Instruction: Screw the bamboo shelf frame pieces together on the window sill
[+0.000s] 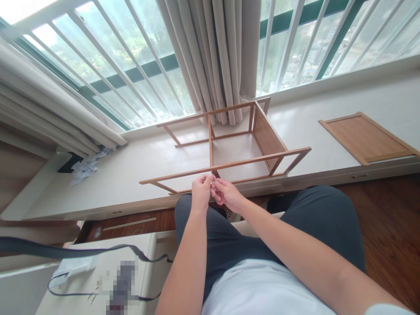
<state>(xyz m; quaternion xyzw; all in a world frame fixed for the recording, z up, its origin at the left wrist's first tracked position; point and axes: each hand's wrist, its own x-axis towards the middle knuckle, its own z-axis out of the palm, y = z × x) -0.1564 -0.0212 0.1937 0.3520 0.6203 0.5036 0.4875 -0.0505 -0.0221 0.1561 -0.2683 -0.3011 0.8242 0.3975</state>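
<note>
Both hands meet at the near rail of a brown wooden frame (249,162), which lies on its side on the pale window ledge. My left hand (201,190) is closed, its thumb and fingers pinching close to the rail. Beside it, my right hand (226,192) is closed as well, fingertips curled together. A tiny light-coloured piece shows between the fingertips, too small to name. The frame has a cross rail (210,140) right above the hands and a solid panel (267,133) toward its right end.
A separate wooden panel (367,138) lies on the ledge (295,118) at right. Crumpled paper (84,168) sits at the ledge's left end. Curtains (210,57) hang behind the frame. A white cabinet top (144,245) at lower left bears a dark strap (82,252), small pins and a plastic bag.
</note>
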